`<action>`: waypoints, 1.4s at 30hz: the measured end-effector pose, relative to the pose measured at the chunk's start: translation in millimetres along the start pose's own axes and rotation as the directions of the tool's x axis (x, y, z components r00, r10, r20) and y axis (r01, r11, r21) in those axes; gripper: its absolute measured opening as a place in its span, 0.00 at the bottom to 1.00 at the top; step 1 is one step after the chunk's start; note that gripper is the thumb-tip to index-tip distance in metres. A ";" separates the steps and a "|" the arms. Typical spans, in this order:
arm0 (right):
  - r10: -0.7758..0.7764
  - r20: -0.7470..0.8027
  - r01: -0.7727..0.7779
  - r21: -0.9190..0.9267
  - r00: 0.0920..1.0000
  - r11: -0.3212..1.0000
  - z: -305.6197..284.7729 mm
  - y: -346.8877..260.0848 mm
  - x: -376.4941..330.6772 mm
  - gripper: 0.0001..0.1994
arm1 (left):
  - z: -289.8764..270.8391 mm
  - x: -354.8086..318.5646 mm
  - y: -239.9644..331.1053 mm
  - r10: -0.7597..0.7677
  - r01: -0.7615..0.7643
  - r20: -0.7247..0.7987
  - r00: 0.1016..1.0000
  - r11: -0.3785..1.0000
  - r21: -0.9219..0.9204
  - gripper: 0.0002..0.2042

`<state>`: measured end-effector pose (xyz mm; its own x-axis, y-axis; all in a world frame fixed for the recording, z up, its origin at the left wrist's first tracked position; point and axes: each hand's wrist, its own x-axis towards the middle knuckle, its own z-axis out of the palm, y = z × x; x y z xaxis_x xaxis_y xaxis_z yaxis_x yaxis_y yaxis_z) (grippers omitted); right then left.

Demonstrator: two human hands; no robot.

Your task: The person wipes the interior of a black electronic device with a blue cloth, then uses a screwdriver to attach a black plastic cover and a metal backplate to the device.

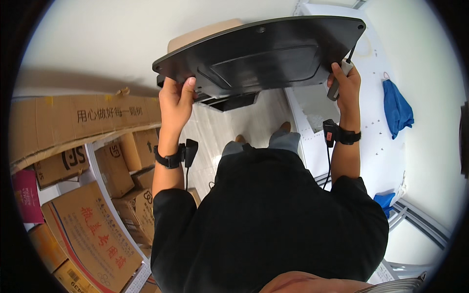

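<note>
A large black plastic panel with a curved edge and a raised outline on its face is held up in front of me, tilted. My left hand grips its lower left corner, thumb on the near face. At the right end my right hand is closed, its thumb near the panel's edge. In that hand is a slim grey and dark handle-like piece, its kind unclear. Something thin and black runs from it to the panel's upper right corner. Behind the panel shows a beige piece, mostly hidden.
Cardboard boxes fill a white shelf on the left, below a long carton. On the right stands a white perforated board with a blue cloth bag beside it. A dark object stands on the floor beneath the panel.
</note>
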<state>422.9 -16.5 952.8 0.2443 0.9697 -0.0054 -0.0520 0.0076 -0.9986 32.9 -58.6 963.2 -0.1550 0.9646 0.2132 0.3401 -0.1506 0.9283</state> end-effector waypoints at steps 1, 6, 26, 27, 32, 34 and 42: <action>-0.006 0.038 0.005 0.010 0.999 1.000 13.0 7.8 -6.5 0.10 | -15.6 0.4 -13.1 0.052 -0.051 -0.026 0.998 0.999 0.016 0.14; -0.060 0.104 0.068 -0.074 0.993 0.995 67.6 38.3 -25.2 0.11 | -57.5 -18.5 -84.2 0.080 -0.077 -0.022 0.997 0.992 0.096 0.11; -0.097 0.048 0.104 -0.165 0.994 0.981 132.6 108.2 -23.3 0.14 | -62.5 -32.3 -189.9 0.013 -0.007 -0.073 0.997 0.997 0.075 0.07; -0.102 0.053 0.110 -0.157 0.993 0.981 133.0 110.1 -23.0 0.13 | -62.1 -31.1 -190.5 0.017 -0.010 -0.072 0.997 0.996 0.091 0.07; -0.093 0.050 0.099 -0.149 0.994 0.984 135.8 114.6 -26.3 0.11 | -58.9 -33.8 -203.2 0.022 -0.017 -0.065 0.998 0.997 0.071 0.05; -0.097 0.061 0.105 -0.135 0.993 0.985 133.0 116.1 -26.8 0.11 | -57.1 -35.3 -207.1 0.049 -0.045 -0.053 0.997 0.996 0.078 0.05; -0.068 0.075 0.074 -0.072 0.995 0.995 125.2 125.8 -25.3 0.09 | -48.9 -30.4 -198.1 0.100 -0.093 -0.088 0.991 0.992 0.084 0.04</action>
<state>289.0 -9.5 833.9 0.1735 0.9826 0.0667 0.0361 0.0613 -0.9975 -75.1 -68.7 787.7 -0.2015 0.9219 0.3310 0.4297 -0.2204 0.8756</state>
